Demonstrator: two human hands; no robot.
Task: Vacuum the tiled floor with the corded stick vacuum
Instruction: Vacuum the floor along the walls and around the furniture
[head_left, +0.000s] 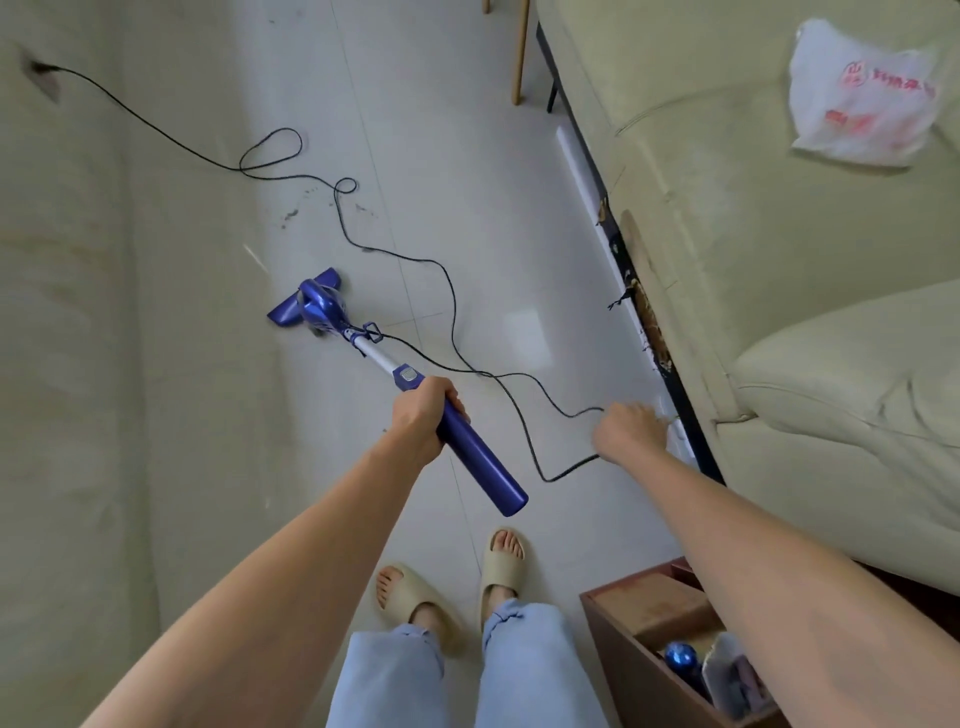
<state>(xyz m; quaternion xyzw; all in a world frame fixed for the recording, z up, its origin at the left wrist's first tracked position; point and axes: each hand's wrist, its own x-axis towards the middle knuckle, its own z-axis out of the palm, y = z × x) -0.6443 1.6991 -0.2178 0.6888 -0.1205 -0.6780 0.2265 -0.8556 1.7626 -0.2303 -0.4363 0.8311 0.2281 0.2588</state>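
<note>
A blue stick vacuum (322, 306) stands on the pale tiled floor (467, 218), its flat head close to the left wall. My left hand (423, 415) grips its blue handle (478, 457). The black cord (452, 312) runs from a wall socket (41, 73) at the upper left, loops across the tiles and passes into my right hand (631, 428), which holds it low beside the sofa's base. Dark specks of dirt (296, 208) lie on the tiles beyond the vacuum head.
A cream sofa (779, 260) with a torn lower edge fills the right side; a white plastic bag (862, 98) lies on it. A brown wooden box (649, 623) with items stands at lower right. Wooden furniture legs (519, 52) stand at the top. My slippered feet (452, 577) are below.
</note>
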